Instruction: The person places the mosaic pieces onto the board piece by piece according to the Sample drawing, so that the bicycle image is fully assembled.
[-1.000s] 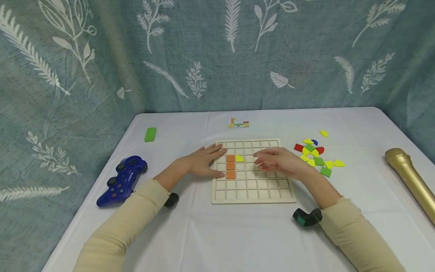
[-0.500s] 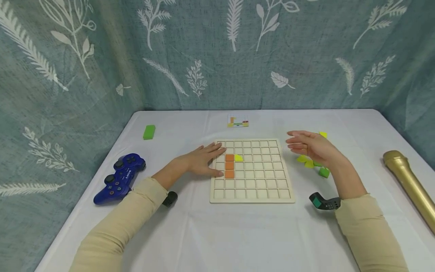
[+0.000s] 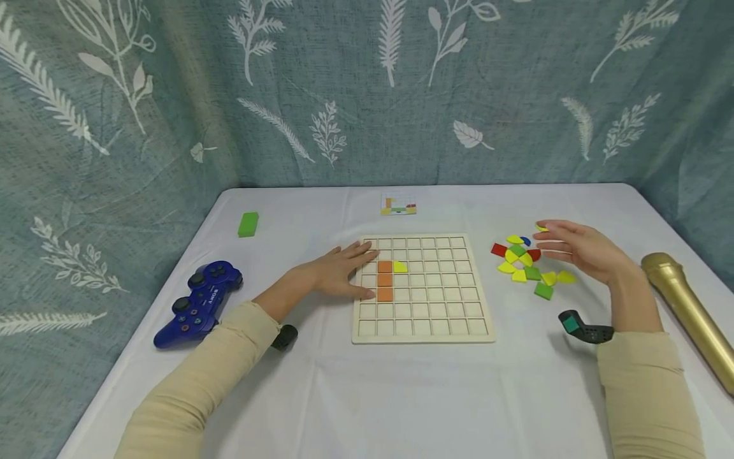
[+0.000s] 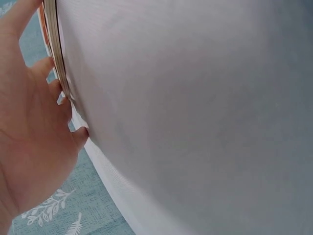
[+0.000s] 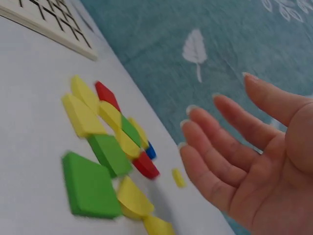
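Observation:
My left hand [image 3: 338, 271] rests on the left edge of a pale wooden grid board [image 3: 436, 328], fingers spread. The left wrist view shows its fingertips at the board's edge. Several orange square tiles [image 3: 385, 280] sit in one column of the board, with a yellow quarter-round tile [image 3: 400, 267] to the right of the top one. My right hand [image 3: 590, 250] hovers beside a loose group of tiles, its fingers relaxed and slightly bent. Nothing lies in that palm in the right wrist view. Among the group are a green square tile [image 5: 90, 188], yellow curved tiles, red tiles and a blue one.
A small printed pattern card [image 3: 398, 204] lies behind the board. On the left are a green block [image 3: 248, 224] and a blue game controller [image 3: 197, 306]. A gold microphone [image 3: 688, 315] lies at the right, close to my right forearm.
My right hand has moved from above the board to the right, past the loose tiles to their far right side. My left hand has stayed on the board's edge.

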A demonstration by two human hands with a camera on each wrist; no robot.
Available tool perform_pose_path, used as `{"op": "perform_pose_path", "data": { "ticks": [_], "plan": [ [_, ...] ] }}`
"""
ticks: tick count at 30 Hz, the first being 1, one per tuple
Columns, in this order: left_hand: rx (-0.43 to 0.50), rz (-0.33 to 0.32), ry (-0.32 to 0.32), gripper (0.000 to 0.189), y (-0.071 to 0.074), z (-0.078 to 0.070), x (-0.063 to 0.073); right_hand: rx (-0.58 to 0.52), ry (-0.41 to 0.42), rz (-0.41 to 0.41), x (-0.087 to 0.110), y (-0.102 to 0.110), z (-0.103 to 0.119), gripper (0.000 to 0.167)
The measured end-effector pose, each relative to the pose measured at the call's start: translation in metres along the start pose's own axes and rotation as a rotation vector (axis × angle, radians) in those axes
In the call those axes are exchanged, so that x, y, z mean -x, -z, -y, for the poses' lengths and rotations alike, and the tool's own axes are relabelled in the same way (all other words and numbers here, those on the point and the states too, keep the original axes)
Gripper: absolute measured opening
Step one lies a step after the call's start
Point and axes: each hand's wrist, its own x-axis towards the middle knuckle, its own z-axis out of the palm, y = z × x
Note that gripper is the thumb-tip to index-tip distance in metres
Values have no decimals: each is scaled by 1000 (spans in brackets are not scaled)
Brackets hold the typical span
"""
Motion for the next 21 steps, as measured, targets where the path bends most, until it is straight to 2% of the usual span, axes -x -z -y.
{"op": "perform_pose_path", "data": {
  "ticks": [4, 8, 15, 18, 21],
  "plan": [
    [7, -10, -18, 95, 0, 1, 0, 72, 24, 23, 8, 16, -11, 67],
    [7, -4, -4, 94, 0, 0, -1, 139, 18, 57, 15, 26, -16, 60],
    [2, 5, 20, 91, 1, -2, -1, 246, -100, 106, 18, 33, -22, 65],
    [-2, 7, 21, 91, 2, -3, 0, 295, -113, 135, 20, 33, -23, 68],
    [-2, 7, 23, 91, 2, -4, 1, 334, -92, 152, 20, 32, -23, 67]
  ]
}}
